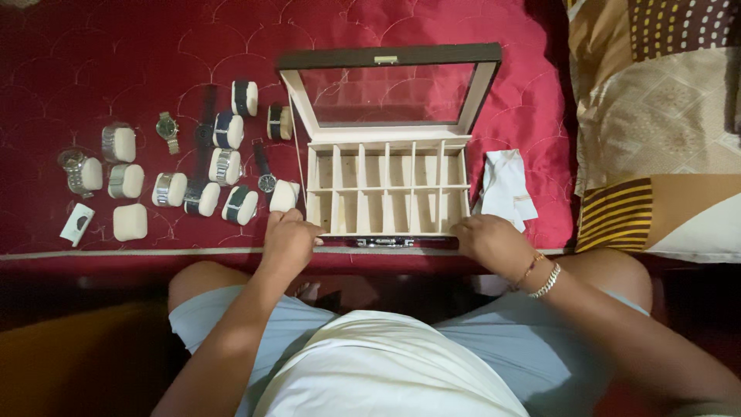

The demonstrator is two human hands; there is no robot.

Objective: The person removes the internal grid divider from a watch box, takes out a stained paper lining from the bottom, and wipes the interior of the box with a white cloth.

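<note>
Left hand (289, 235): fingers curled loosely, knuckles up, resting against the near left corner of the open rectangular watch box (387, 189); nothing visibly pinched. Whether the fingertips grip the box edge cannot be told.

Right hand (490, 241): palm down, fingers bent over the near right corner of the box, touching its front edge. Two thin metal bracelets (540, 276), one gold-toned, one silver chain, sit at the wrist.

Box: dark brown outer shell, cream padded lining, two rows of narrow square compartments. Hinged lid (390, 85) stands raised on the far side of the hands, brown frame around a clear pane. Metal clasp (384, 242) lies between the two hands on the front wall.

Just beyond the left hand: a cream oval cushion (283, 195), soft-looking, bare. Further left of it, a scatter of similar cushions wrapped with metal-link and dark-strap wristwatches (201, 166), plus one bare cushion (130, 222).

Beyond the right hand: a crumpled white cloth (505, 185), just beside the box's right wall.

All rest on a crimson quilted satin bedspread (116, 62) with stitched scallop pattern. Patterned brown-and-cream pillows (656, 116) lie well right of the right hand.
</note>
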